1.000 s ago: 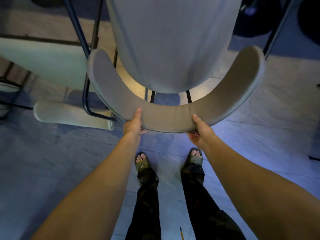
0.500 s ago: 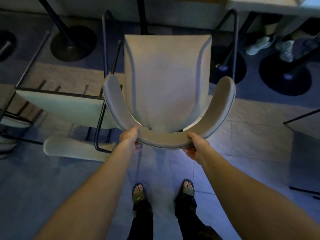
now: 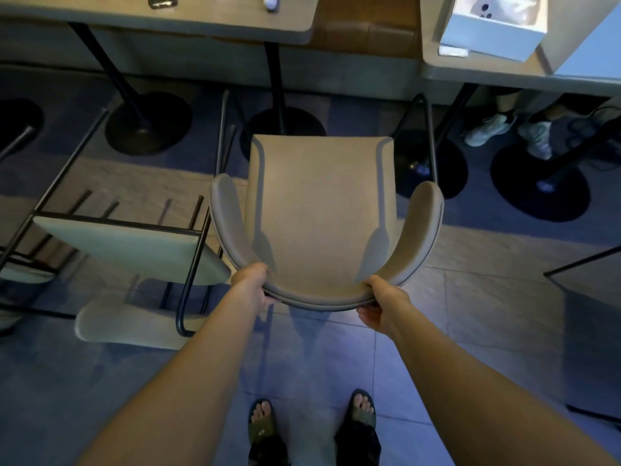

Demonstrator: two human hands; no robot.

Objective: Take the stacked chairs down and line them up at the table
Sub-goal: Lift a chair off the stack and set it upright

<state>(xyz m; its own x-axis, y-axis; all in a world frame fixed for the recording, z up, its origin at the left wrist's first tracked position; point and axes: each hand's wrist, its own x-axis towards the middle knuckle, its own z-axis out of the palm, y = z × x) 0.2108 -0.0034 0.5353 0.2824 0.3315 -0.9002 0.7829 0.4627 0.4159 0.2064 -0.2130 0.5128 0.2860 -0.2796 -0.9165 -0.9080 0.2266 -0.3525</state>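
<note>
A beige chair (image 3: 319, 213) with a curved backrest and black metal legs stands upright in front of me, facing the table (image 3: 215, 21). My left hand (image 3: 252, 285) grips the backrest's left rear curve. My right hand (image 3: 381, 306) grips its right rear curve. Another beige chair (image 3: 134, 250) lies tipped over just to the left, its backrest on the floor and its black legs pointing left.
A second table (image 3: 487, 70) at the upper right carries a white box (image 3: 494, 25). Black round table bases (image 3: 148, 122) sit on the floor under both tables. Another person's shoes (image 3: 510, 132) show under the right table. A dark frame (image 3: 591, 297) stands at right.
The chair has moved away from me and down toward the table, now looking smaller and lower. Both hands kept their grip on the backrest. The table tops have come into view.
</note>
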